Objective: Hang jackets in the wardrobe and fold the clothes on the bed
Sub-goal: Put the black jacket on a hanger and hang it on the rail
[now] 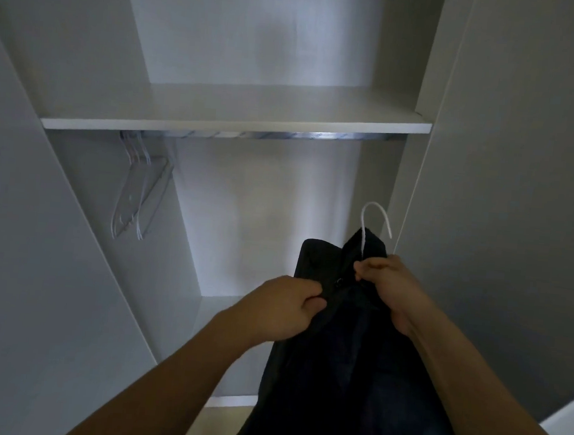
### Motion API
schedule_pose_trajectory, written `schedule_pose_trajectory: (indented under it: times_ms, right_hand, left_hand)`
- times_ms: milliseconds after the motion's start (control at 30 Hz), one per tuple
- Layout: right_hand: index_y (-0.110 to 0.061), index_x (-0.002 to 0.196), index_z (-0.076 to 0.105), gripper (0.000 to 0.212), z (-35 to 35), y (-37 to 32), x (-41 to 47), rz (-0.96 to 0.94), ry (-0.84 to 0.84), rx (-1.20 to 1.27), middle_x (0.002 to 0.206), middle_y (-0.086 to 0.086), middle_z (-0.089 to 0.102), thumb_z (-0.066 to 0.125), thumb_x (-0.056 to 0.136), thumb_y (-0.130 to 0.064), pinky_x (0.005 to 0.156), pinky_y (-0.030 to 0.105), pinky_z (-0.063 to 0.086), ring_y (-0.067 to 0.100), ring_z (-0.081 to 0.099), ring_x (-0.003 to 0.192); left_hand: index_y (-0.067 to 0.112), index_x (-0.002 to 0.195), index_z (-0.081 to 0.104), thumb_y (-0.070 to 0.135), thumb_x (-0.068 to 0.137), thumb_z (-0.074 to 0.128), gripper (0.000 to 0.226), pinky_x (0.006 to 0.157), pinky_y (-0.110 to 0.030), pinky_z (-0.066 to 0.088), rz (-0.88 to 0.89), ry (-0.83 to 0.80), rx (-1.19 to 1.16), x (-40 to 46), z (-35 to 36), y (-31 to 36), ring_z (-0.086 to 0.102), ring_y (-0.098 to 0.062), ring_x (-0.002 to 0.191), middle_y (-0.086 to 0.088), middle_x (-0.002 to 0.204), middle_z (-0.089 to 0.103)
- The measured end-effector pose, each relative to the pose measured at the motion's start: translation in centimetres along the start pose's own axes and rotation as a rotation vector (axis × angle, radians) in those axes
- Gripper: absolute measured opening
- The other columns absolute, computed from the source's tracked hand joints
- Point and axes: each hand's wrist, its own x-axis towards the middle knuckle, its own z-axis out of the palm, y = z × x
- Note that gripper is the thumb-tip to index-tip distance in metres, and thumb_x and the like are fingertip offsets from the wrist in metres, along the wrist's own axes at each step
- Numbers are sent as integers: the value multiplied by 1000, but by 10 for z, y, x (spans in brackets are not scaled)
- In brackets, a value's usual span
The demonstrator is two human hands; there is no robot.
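Black jacket [337,341] is up in front of the open wardrobe [239,110], already on a white hanger [376,221] whose hook pokes out the collar. Left hand [281,311] grips the front edge, right hand [386,287] pinches the fabric near the collar. Clear hangers [136,188] hang on the rail [285,135], off left.

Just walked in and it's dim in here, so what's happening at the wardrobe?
A person stands at the open wardrobe holding a dark jacket that is already on a white hanger. Both hands grip it near the collar: left hand, right hand. It is not yet on the rail, where clear empty hangers hang at the left.
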Motion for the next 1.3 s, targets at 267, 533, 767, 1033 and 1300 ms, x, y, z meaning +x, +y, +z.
schedule_pose_trajectory:
  times_ms: [267, 533, 767, 1033, 1300]
  right_hand:
    - [-10, 78, 66, 26, 4, -23, -7, -18, -66, 119, 73, 5, 68, 55, 98, -22, 62, 24, 50, 15, 64, 67]
    - [-14, 69, 66, 19, 20, -31, -35, 16, -460, 150, 73, 4, 66, 63, 87, -15, 57, 22, 51, 15, 64, 70]
    - [-17, 86, 56, 15, 13, -24, -34, 21, -308, -60, 81, 3, 61, 65, 90, -29, 58, 26, 44, 14, 58, 76]
    - [-20, 86, 41, 38, 31, -12, -30, 20, -50, -103, 79, 2, 53, 63, 85, -51, 65, 30, 46, 14, 53, 69]
    - [-11, 74, 50, 35, 30, -5, -13, -233, 81, -400, 69, 3, 51, 46, 100, -33, 62, 31, 37, 14, 48, 64]
  left_hand:
    - [18, 71, 46, 23, 100, 46, 30, 70, -28, 42, -105, -171, 125, -11, -36, -8, 50, -12, 72, 1, 76, 49]
    - [5, 103, 51, 3, 90, 41, 17, 73, -45, 54, -133, 126, -293, -2, 18, -3, 62, -30, 81, -17, 91, 63]
    - [9, 87, 52, -6, 85, 39, 20, 64, -49, 52, -32, 408, -250, -7, 25, -11, 58, -25, 65, -11, 70, 57]
    - [5, 93, 59, -3, 85, 42, 20, 63, -38, 51, -7, 434, -104, -6, 25, -14, 57, -18, 67, -2, 75, 58]
    - [24, 75, 49, -7, 87, 40, 35, 56, -21, 41, -98, 416, -282, -10, 28, -22, 51, -9, 60, 5, 66, 52]
